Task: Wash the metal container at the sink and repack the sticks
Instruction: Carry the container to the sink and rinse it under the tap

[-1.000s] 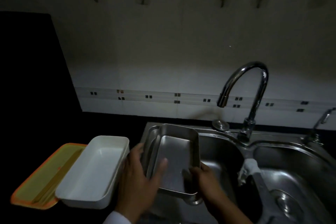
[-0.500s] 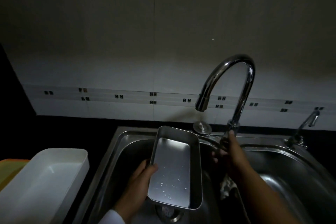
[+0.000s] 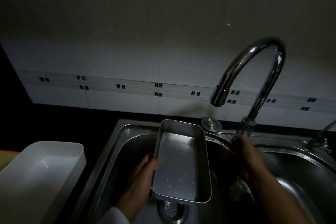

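Observation:
A rectangular metal container [image 3: 179, 165] hangs tilted over the left sink basin [image 3: 125, 151], its open side facing me, with a few droplets on its floor. My left hand [image 3: 140, 176] grips its left wall, thumb inside. My right hand [image 3: 241, 154] is closed around the handle at the base of the curved chrome tap [image 3: 254, 82]. The spout points down just right of the container's far end; no stream of water shows. The sticks are out of sight.
A white plastic box [image 3: 45, 165] stands on the dark counter at the left, with an orange edge [image 3: 5, 154] behind it. A drain strainer [image 3: 171, 211] lies under the container. A second basin [image 3: 300, 174] and a small tap [image 3: 323, 136] are at the right.
My right hand left the container and went to the tap handle, where it stays. My left hand alone holds the container over the basin. The view shifted right.

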A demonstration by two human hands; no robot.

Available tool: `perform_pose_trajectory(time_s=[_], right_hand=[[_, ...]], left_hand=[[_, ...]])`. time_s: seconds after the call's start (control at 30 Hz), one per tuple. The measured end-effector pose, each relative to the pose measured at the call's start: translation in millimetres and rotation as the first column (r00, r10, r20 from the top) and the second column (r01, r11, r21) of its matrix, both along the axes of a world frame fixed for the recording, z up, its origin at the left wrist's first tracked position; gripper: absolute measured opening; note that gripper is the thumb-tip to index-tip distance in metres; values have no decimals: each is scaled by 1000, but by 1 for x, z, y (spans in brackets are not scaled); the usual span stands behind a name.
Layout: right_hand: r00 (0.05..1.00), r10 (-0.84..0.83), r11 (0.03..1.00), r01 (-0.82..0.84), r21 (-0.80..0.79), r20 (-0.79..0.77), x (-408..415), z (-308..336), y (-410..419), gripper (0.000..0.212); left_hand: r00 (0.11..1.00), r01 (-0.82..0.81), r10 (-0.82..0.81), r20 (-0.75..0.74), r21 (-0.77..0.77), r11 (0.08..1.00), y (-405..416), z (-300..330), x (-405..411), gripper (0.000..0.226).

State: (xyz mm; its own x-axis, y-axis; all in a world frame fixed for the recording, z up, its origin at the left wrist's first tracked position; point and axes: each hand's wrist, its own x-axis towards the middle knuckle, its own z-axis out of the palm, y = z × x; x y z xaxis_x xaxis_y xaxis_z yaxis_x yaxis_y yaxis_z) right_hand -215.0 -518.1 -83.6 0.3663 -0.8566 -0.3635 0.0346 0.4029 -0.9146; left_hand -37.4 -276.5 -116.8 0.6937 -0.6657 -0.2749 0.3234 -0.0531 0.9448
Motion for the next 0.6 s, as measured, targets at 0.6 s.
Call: perform_pose_trajectory(time_s=[0.6], right_hand=[[999, 26, 997, -28, -68, -23, -5, -5, 0, 23]], left_hand=[[996, 84, -85, 24, 46, 995, 7, 11, -12, 19]])
